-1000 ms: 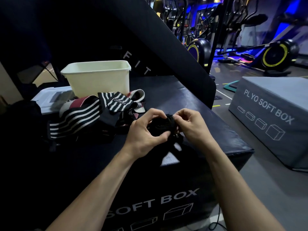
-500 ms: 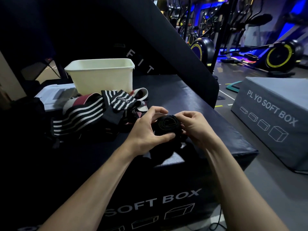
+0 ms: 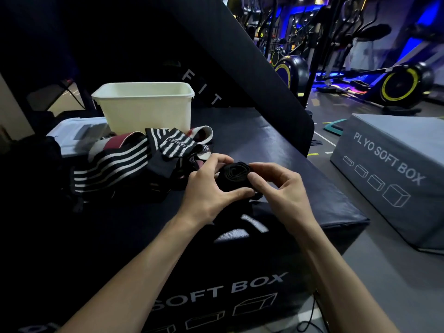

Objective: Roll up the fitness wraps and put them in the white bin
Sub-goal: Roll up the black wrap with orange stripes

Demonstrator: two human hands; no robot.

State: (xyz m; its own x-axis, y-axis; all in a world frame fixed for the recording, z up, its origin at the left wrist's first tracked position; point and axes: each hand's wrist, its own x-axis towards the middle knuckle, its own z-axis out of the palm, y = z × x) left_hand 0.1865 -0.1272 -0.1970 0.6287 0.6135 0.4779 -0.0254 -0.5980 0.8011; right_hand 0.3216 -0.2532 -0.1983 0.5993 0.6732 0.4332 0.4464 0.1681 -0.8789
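Both hands grip a black rolled-up fabric fitness wrap just above the black padded plyo box that serves as the worktop. The left hand curls round the roll's left side, thumb pressed under its front, while the right hand pinches its right edge with thumb and fingertips. The roll's coiled end faces the camera, and its loose tail, dark with pale grey patches, hangs down over the box's front edge. Just left of the hands lies a heap of unrolled black-and-white striped wraps with maroon bands. Behind that heap stands the white rectangular plastic bin, with a flat white lidded container at its left. A grey plyo soft box sits on the floor to the right.
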